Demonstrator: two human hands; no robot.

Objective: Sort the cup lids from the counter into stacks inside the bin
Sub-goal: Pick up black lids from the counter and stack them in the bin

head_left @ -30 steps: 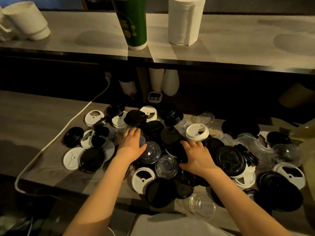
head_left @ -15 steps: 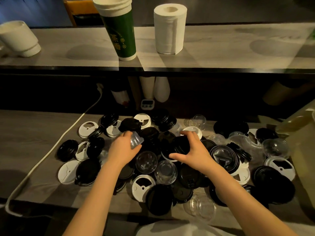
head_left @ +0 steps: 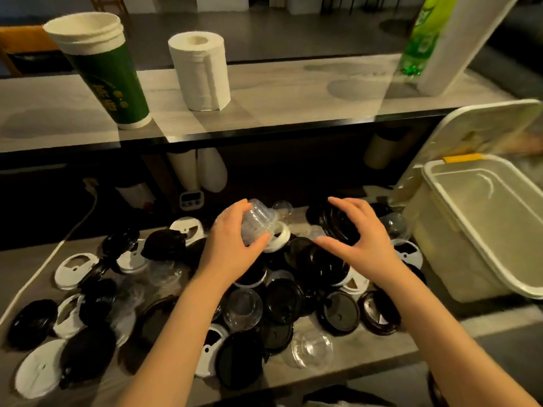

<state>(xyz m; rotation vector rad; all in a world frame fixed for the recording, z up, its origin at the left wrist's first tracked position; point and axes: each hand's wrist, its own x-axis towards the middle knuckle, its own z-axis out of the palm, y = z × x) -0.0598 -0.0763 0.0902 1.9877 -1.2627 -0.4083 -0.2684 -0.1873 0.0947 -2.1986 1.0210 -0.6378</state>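
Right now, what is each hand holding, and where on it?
Left hand grips a clear plastic dome lid around its side wall. Right hand holds a round black plastic lid by its rim.

Bin (head_left: pixel 435 254) cut by right edge, green bottle (head_left: pixel 423 39) top cropped, black lid (head_left: pixel 335 221) partly behind right hand (head_left: pixel 361 245)

On the upper ledge (head_left: pixel 293 92) stand a stack of green paper cups (head_left: pixel 108 74), a paper towel roll (head_left: pixel 199 71) near it, and a green bottle (head_left: pixel 423 36) far right. Below sits a small digital timer (head_left: pixel 191 199); a white cable (head_left: pixel 58 248) runs at left.
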